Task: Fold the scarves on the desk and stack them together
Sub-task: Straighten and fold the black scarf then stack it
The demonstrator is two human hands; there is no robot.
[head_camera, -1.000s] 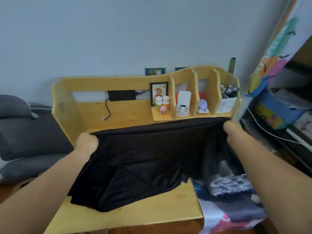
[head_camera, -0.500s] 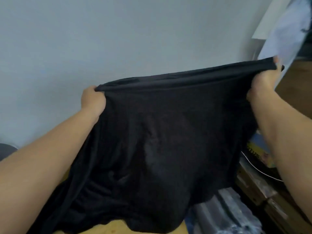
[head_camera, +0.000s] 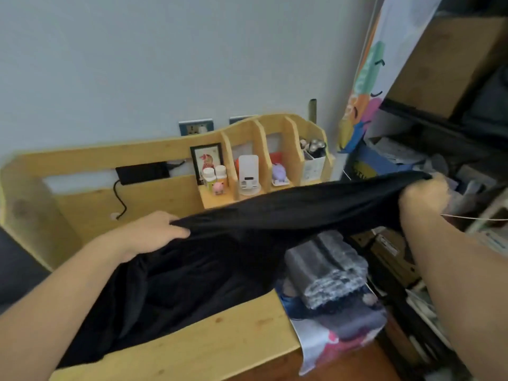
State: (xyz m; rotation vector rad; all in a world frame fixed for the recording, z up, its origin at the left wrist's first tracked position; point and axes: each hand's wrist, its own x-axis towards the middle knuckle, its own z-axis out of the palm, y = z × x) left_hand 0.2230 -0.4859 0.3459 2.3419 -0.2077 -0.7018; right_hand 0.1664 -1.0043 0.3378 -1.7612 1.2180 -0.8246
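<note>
A large black scarf (head_camera: 214, 268) stretches across the wooden desk (head_camera: 220, 345). My left hand (head_camera: 154, 229) grips its top edge low over the desk's middle. My right hand (head_camera: 423, 193) grips the other end, raised past the desk's right side, so the top edge runs taut between them. The scarf's lower part lies bunched on the desk. A grey patterned folded scarf (head_camera: 327, 270) sits at the desk's right end on a printed multicoloured scarf (head_camera: 338, 334) that hangs over the edge.
The desk's back shelf (head_camera: 247, 149) holds a framed picture, small bottles, a pink figure, a white device and a cup of tools. A black cable hangs at the back left. Cluttered shelving with boxes stands at the right, a dark chair at the left.
Both hands came down from holding the black scarf high in front of the wall. The left hand is now low over the desk, and the right hand is out to the right.
</note>
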